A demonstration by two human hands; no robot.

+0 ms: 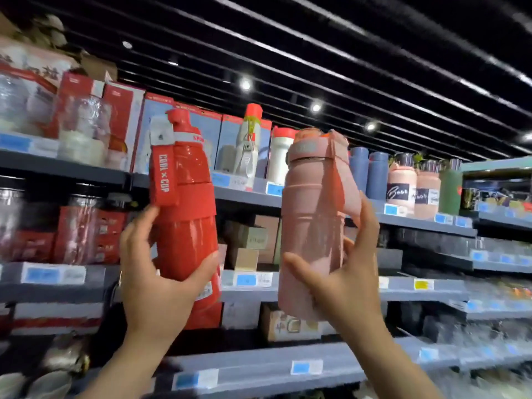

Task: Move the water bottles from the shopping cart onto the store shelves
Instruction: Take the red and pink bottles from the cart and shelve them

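So we've got a bottle in each hand, both lifted up in front of the shelves. Left hand (157,272) is wrapped around the lower half of the red bottle (184,203), thumb on the near side and fingers curling round the back, so that's a full grip, not a pinch. Right hand (342,272) does the same with the pink bottle (313,226), fingers round its right side and thumb across the front near the base.

The bit that matters for the next move: both bottles stand close to upright with caps up, the red one tipped a little at the top, and we're holding each low, so nearly the whole length of each sticks up above the grip. The upper shelf (244,191), where similar bottles already sit, lies behind and level with their top halves. Our guess is they need to go up and forward, bases clearing that shelf edge. The pink one looks nearer the open spot beside the blue bottles (368,174), so the right hand probably goes first. No cart in view.
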